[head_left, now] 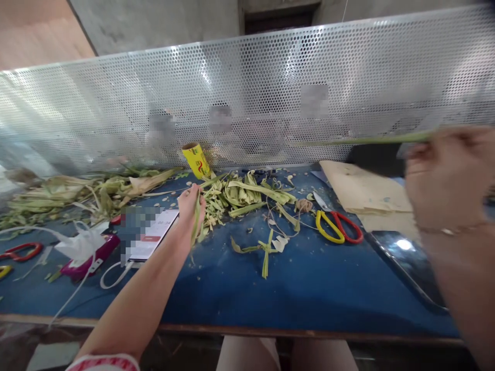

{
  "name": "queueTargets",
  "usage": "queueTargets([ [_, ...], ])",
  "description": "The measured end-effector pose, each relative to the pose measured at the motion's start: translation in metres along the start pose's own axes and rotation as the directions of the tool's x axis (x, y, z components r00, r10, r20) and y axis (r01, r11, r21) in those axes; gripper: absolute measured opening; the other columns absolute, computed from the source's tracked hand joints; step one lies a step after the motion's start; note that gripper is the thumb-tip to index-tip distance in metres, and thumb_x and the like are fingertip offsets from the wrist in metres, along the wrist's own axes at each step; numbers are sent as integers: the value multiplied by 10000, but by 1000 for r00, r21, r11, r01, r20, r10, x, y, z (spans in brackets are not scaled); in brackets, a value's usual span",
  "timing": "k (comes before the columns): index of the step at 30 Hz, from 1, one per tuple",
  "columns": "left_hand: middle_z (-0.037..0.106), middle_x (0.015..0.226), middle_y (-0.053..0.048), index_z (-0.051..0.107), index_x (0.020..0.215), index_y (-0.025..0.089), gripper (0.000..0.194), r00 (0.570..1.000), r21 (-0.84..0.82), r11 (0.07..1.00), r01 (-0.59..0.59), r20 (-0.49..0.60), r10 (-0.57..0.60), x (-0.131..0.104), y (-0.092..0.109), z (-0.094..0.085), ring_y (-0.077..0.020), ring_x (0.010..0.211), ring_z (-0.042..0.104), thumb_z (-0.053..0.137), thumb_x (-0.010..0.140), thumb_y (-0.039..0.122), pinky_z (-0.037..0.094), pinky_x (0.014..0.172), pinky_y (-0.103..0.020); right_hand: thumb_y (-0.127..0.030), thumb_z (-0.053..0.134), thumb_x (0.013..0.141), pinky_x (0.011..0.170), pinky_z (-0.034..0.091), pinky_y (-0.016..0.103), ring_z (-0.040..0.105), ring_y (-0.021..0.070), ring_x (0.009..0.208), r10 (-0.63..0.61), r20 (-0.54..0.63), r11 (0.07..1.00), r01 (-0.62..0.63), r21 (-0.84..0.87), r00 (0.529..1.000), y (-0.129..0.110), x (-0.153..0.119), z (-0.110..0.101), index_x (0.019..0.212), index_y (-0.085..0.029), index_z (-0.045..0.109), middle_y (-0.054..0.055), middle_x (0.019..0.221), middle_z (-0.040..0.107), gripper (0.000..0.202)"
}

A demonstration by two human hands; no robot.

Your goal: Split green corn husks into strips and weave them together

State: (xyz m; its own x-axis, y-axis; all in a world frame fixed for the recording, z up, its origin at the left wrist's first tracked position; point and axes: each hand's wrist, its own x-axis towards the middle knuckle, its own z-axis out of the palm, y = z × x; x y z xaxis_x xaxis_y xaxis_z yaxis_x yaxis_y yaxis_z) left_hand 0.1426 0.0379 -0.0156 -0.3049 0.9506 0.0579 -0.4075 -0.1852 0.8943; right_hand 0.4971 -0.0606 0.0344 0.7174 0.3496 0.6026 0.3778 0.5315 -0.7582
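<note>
My left hand (191, 205) is closed in a pinch on a narrow green husk strip (197, 208), just left of a heap of folded pale-green husk strips (242, 193). Raised at the right, my right hand (450, 170) is smeared by motion; its fingers are closed on a long thin green strip (382, 139), which stretches out to the left in front of the perforated panel. Nearer to me on the blue table lies a small cross-shaped piece of knotted strips (266, 252). Thin string runs from a small brown bundle (304, 205) beside the heap.
Scissors with yellow and red handles (339, 227) lie right of the heap, near brown paper (363, 185) and a dark phone (406, 263). A lit phone (154, 234), a purple tissue pack (91, 257) and loose husks (58, 196) are left. A perforated metal panel (251, 67) backs the table.
</note>
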Motion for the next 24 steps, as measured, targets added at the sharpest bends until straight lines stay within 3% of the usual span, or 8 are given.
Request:
queueTargets([
  [3,500,538,40,483,640,132,127,992,46,996,78,99,-82,-10,-9,7,-16,360,391,607,656,157,225,311,-143,-132,575,678,586,415,267,577,45,571,307,192,950,-311,-6,932,30,-6,33,600,-158,500,-36,551,542,112],
  [7,517,578,31,504,723,127,128,969,159,984,76,223,-111,-25,-22,14,-28,383,411,582,621,118,237,311,-143,-104,482,755,672,500,264,605,97,634,443,428,895,-421,-149,788,67,-42,63,619,-172,438,17,640,559,158],
  [11,591,694,16,488,844,161,262,937,313,947,74,304,-174,-42,-31,17,-60,484,504,523,603,64,365,403,-157,-43,482,688,702,503,366,606,162,679,456,520,890,-362,-278,722,88,-65,69,672,-181,440,18,652,540,146],
  [13,621,747,-6,463,900,177,336,913,395,916,72,344,-220,-50,-34,17,-95,582,563,566,597,74,420,475,-183,-15,529,616,817,436,436,580,220,828,429,540,900,-288,-328,725,91,-69,65,684,-169,479,49,713,550,175],
  [16,628,748,-23,453,912,177,348,875,471,881,45,407,-262,-59,-37,17,-123,636,584,621,609,141,452,534,-220,-26,550,598,958,263,489,458,270,1043,244,607,917,24,-399,756,82,-77,60,759,-160,527,101,906,553,211],
  [18,616,742,-21,478,881,172,301,859,498,867,-5,446,-251,-62,-40,16,-126,642,583,631,622,195,458,547,-230,-89,527,670,939,286,474,470,247,1010,128,738,897,240,-371,662,68,-89,62,820,-162,535,103,946,556,168],
  [21,585,713,-6,512,825,170,260,839,534,837,-117,504,-204,-66,-43,15,-126,632,569,646,622,261,460,544,-236,-246,474,777,770,442,347,541,169,840,157,867,967,105,-232,474,44,-118,72,934,-160,505,86,931,562,183],
  [24,536,634,26,508,758,170,232,807,516,837,-183,565,-172,-71,-42,16,-101,563,527,654,619,284,436,495,-210,-298,538,739,669,464,298,551,148,755,199,891,975,14,-224,408,28,-142,84,986,-146,492,85,916,562,294],
])
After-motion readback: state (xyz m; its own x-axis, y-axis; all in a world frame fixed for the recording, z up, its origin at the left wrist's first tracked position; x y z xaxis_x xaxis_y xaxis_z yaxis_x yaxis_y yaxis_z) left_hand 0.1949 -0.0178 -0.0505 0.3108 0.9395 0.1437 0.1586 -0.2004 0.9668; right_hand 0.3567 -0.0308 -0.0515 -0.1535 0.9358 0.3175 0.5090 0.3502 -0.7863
